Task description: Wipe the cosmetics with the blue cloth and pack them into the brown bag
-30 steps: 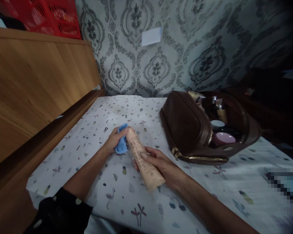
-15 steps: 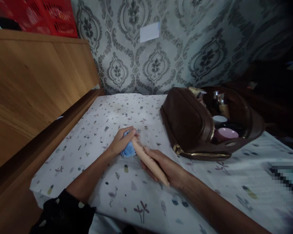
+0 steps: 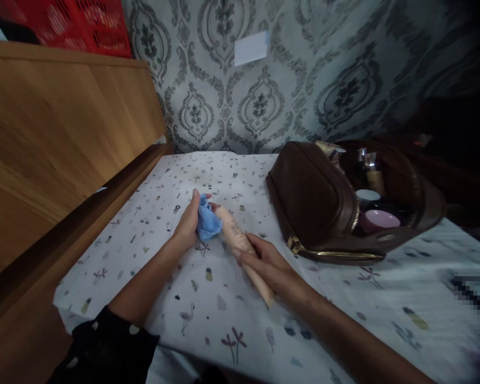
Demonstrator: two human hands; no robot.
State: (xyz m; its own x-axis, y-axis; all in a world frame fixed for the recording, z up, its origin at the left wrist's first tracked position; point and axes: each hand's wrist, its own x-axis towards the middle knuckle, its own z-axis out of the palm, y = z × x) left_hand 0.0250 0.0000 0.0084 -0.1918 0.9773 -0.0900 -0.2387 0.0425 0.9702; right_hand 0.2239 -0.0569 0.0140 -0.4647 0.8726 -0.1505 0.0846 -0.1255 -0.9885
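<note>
A long peach-coloured squeeze tube [image 3: 237, 239] with small dark print is in my right hand [image 3: 264, 261], its thumb lying across the lower half. The tube slants, its rounded end up and left, its flat end toward me. Crumpled in my left hand [image 3: 190, 218] is a light blue cloth [image 3: 208, 220], close beside the tube's upper end. I cannot tell whether cloth and tube touch. Some of my left fingers are hidden behind the cloth.
To the right, a brown zip-up cosmetic bag [image 3: 310, 194] lies open with a pink round container [image 3: 380, 220] and several bottles inside. A patterned sheet [image 3: 144, 261] covers the surface. Wooden furniture [image 3: 72, 106] stands at left, with a red basket [image 3: 84, 26] on top.
My left hand and the cloth have come away from around the tube's upper end, up and left. The right hand has turned the tube, so more print faces me.
</note>
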